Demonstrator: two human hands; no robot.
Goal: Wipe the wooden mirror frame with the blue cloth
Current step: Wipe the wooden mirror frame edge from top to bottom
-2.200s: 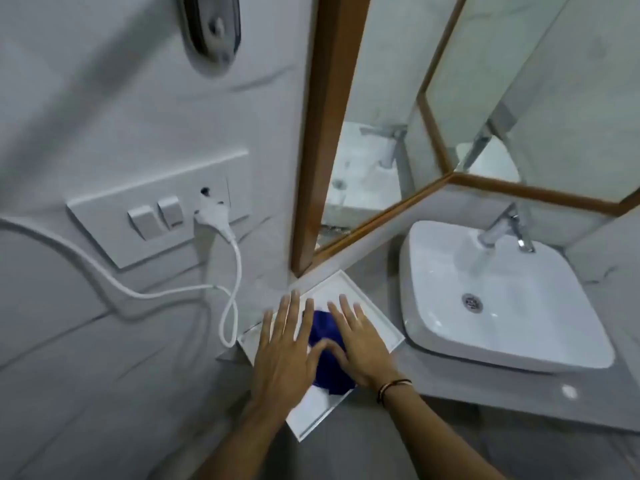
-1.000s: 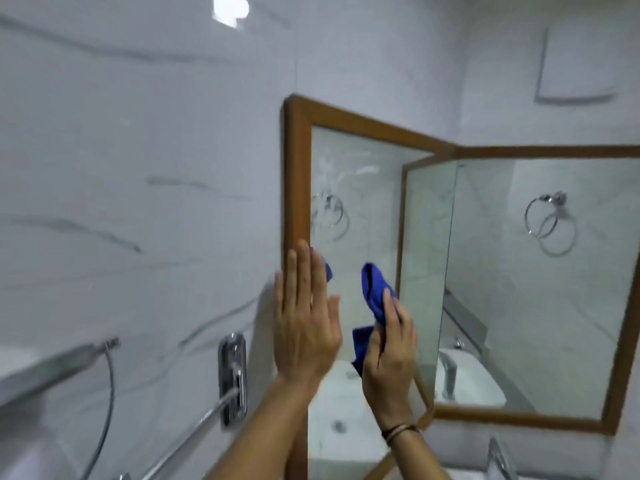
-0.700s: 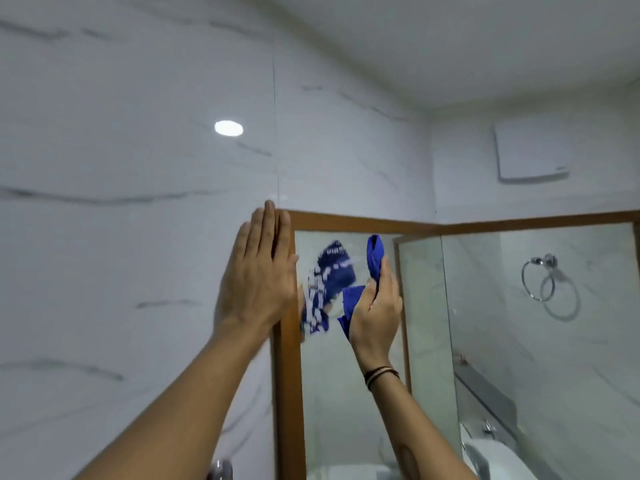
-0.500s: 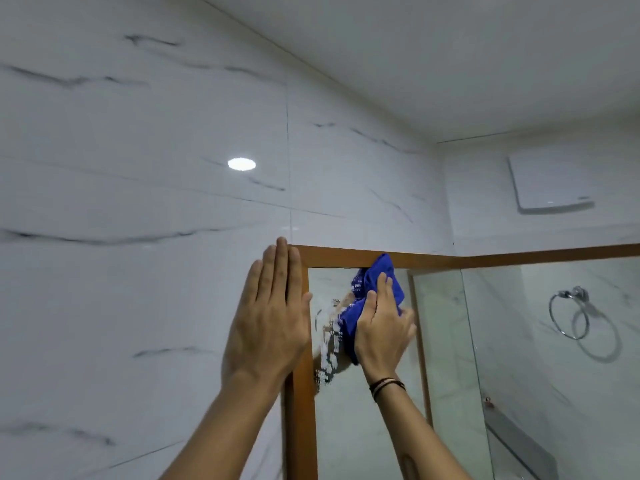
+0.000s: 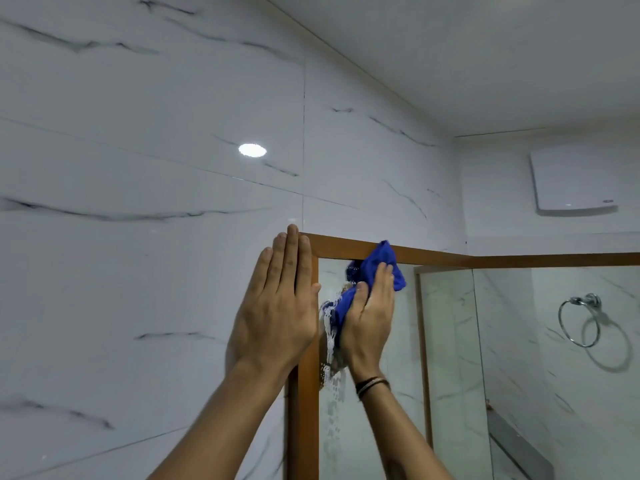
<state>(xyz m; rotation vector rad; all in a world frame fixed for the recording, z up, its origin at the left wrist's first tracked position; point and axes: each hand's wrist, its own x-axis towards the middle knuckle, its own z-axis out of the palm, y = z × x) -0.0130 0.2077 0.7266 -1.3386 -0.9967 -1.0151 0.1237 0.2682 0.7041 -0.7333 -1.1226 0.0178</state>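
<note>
The wooden mirror frame [image 5: 433, 253] runs along the top of the corner mirror and down its left side. My right hand [image 5: 369, 318] holds the bunched blue cloth [image 5: 382, 263] flat against the glass, and the cloth's top touches the frame's upper bar near the left corner. My left hand [image 5: 277, 306] lies flat with fingers together on the white wall tile, its edge over the frame's left upright. The mirror reflects the cloth and hand beside them.
White marble-look tiles [image 5: 138, 168] cover the wall to the left and above. A second framed mirror panel [image 5: 554, 341] meets the first at the room corner and reflects a chrome towel ring [image 5: 578, 320]. A white vent cover [image 5: 575, 181] sits high on the right.
Both hands rose from the tray by the sink up to the mirror's top left corner. The right hand has pushed the blue cloth up onto the top bar. The left hand settled on the wall.
</note>
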